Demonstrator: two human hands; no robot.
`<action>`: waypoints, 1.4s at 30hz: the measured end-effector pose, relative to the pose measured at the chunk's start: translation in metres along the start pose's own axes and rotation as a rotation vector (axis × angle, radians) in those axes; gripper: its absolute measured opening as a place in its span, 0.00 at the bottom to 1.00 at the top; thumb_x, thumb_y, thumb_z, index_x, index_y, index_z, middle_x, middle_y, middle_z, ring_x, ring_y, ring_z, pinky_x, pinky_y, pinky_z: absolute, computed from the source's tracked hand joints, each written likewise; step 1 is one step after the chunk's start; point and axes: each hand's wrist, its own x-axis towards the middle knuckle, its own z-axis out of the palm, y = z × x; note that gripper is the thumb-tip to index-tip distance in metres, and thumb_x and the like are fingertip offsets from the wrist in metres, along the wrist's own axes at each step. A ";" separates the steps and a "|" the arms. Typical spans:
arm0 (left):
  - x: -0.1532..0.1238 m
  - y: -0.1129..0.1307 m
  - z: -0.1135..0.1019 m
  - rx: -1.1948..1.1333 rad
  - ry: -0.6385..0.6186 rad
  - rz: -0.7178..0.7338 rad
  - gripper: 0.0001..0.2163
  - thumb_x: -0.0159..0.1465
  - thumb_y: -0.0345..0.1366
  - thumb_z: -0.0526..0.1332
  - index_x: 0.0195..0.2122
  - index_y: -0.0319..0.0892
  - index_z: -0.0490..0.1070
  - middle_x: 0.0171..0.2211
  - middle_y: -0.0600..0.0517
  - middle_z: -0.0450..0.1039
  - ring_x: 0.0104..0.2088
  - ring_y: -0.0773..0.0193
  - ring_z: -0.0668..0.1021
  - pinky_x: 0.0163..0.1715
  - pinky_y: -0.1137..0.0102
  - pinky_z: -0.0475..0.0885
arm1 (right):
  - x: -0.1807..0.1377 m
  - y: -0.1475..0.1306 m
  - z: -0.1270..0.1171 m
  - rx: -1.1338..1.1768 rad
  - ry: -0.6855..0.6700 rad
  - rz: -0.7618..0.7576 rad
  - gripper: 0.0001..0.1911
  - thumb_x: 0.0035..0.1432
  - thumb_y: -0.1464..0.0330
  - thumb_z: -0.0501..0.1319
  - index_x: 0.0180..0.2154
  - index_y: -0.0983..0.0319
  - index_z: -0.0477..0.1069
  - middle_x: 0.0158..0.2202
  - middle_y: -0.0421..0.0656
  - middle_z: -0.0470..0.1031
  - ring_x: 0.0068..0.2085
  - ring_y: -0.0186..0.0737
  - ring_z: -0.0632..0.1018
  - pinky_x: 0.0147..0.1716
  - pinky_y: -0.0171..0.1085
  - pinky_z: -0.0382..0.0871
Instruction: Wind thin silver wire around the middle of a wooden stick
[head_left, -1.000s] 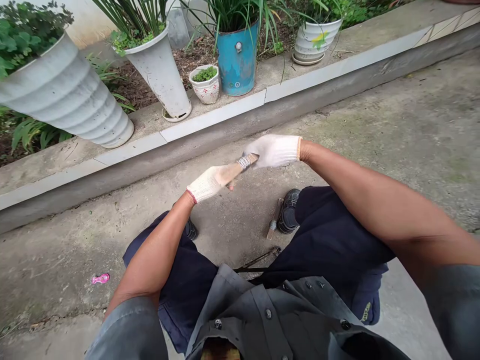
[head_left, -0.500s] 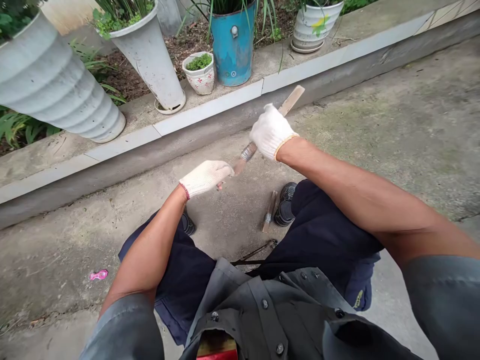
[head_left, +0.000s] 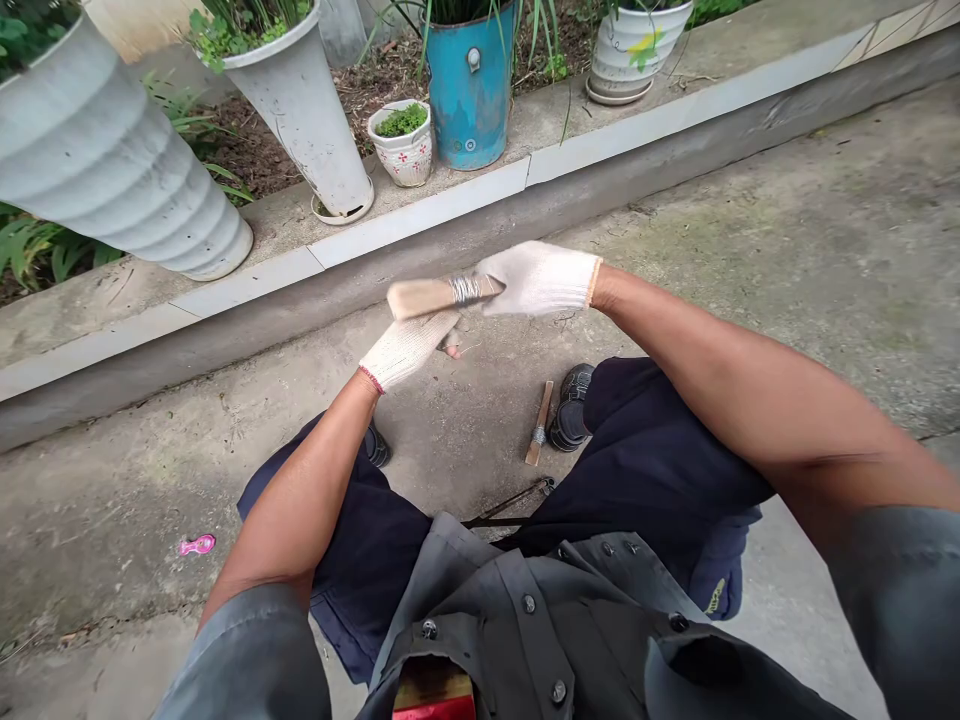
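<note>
A wooden piece (head_left: 421,297) with silvery wire (head_left: 466,290) wound around its middle is held nearly level, one end to the left. My right hand (head_left: 536,278), in a white knit glove, is closed around its right part and hides that end. My left hand (head_left: 409,350), gloved too, is just under the left end, partly covered by it. Its fingers are closed, with a fingertip showing and a thin strand, seemingly wire, beside it. A second wire-wrapped wooden piece (head_left: 540,425) lies on the concrete by my right shoe (head_left: 571,410).
Potted plants line the low tiled ledge ahead: a ribbed white pot (head_left: 120,150), a tall white pot (head_left: 304,110), a small flowered pot (head_left: 405,155), a blue bucket (head_left: 471,100). A thin dark tool (head_left: 517,498) lies between my legs. A pink object (head_left: 197,545) is on the ground at left.
The wooden piece has swung from a slant pointing away to nearly level, its near end now over my left hand. My right hand has turned and come lower; my left hand has shifted slightly.
</note>
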 end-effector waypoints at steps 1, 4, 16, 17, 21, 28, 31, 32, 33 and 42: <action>-0.001 0.001 0.004 -0.036 -0.019 -0.005 0.18 0.76 0.47 0.54 0.44 0.38 0.76 0.31 0.48 0.80 0.33 0.63 0.82 0.39 0.69 0.75 | 0.002 0.000 -0.001 0.001 0.060 0.056 0.16 0.65 0.59 0.63 0.46 0.64 0.77 0.38 0.46 0.78 0.37 0.41 0.74 0.36 0.38 0.61; -0.006 0.006 0.013 -0.045 -0.120 -0.025 0.19 0.76 0.47 0.54 0.47 0.38 0.77 0.34 0.46 0.82 0.37 0.62 0.83 0.40 0.71 0.75 | 0.010 0.003 -0.001 -0.032 0.250 0.237 0.18 0.68 0.58 0.61 0.49 0.64 0.77 0.41 0.50 0.79 0.40 0.45 0.76 0.38 0.39 0.63; 0.000 0.011 -0.015 0.610 -0.022 -0.007 0.15 0.72 0.41 0.55 0.35 0.43 0.79 0.23 0.55 0.73 0.27 0.63 0.73 0.32 0.69 0.64 | 0.015 0.014 0.023 -0.472 -0.056 0.070 0.05 0.60 0.78 0.63 0.30 0.69 0.74 0.34 0.55 0.78 0.46 0.50 0.75 0.56 0.52 0.59; 0.000 0.010 -0.016 0.632 -0.006 -0.002 0.15 0.72 0.41 0.55 0.34 0.43 0.78 0.23 0.54 0.73 0.27 0.62 0.73 0.32 0.69 0.63 | 0.013 0.013 0.022 -0.452 -0.091 0.020 0.04 0.59 0.77 0.63 0.31 0.68 0.75 0.34 0.53 0.77 0.45 0.49 0.75 0.54 0.51 0.61; 0.002 0.007 -0.017 0.533 0.008 0.041 0.15 0.73 0.42 0.57 0.32 0.42 0.75 0.27 0.52 0.76 0.31 0.62 0.76 0.34 0.70 0.66 | 0.003 0.007 0.010 -0.252 -0.217 -0.098 0.07 0.57 0.76 0.62 0.37 0.63 0.77 0.32 0.45 0.76 0.35 0.41 0.73 0.40 0.41 0.62; -0.002 0.002 0.004 -0.043 -0.067 0.039 0.17 0.75 0.46 0.55 0.47 0.37 0.76 0.33 0.47 0.81 0.36 0.62 0.82 0.42 0.69 0.77 | 0.004 -0.003 -0.002 -0.056 0.086 0.051 0.16 0.66 0.58 0.62 0.43 0.64 0.77 0.35 0.47 0.77 0.34 0.41 0.74 0.34 0.38 0.60; -0.005 0.004 0.016 -0.042 -0.151 -0.001 0.18 0.76 0.46 0.54 0.47 0.38 0.77 0.35 0.46 0.83 0.38 0.63 0.82 0.43 0.69 0.76 | 0.010 0.000 -0.003 -0.053 0.278 0.246 0.20 0.67 0.55 0.62 0.49 0.64 0.77 0.40 0.50 0.78 0.38 0.44 0.76 0.36 0.38 0.62; -0.006 0.005 0.019 -0.024 -0.198 -0.002 0.18 0.75 0.46 0.54 0.46 0.38 0.77 0.35 0.47 0.83 0.38 0.63 0.82 0.43 0.69 0.76 | 0.012 0.002 -0.003 -0.078 0.322 0.290 0.20 0.68 0.56 0.60 0.51 0.63 0.76 0.43 0.51 0.79 0.39 0.45 0.76 0.38 0.39 0.63; -0.008 0.006 0.022 0.001 -0.244 0.005 0.18 0.75 0.46 0.54 0.46 0.39 0.78 0.34 0.48 0.83 0.38 0.62 0.82 0.43 0.69 0.76 | 0.013 0.005 -0.004 -0.120 0.339 0.323 0.18 0.70 0.58 0.60 0.51 0.64 0.76 0.44 0.53 0.79 0.41 0.46 0.76 0.39 0.40 0.64; -0.007 0.016 -0.007 0.273 -0.106 -0.072 0.14 0.71 0.43 0.56 0.41 0.42 0.80 0.24 0.55 0.74 0.26 0.65 0.79 0.32 0.71 0.70 | 0.016 0.015 0.021 -0.423 -0.043 0.262 0.09 0.63 0.77 0.63 0.28 0.69 0.74 0.34 0.55 0.76 0.50 0.55 0.77 0.54 0.53 0.61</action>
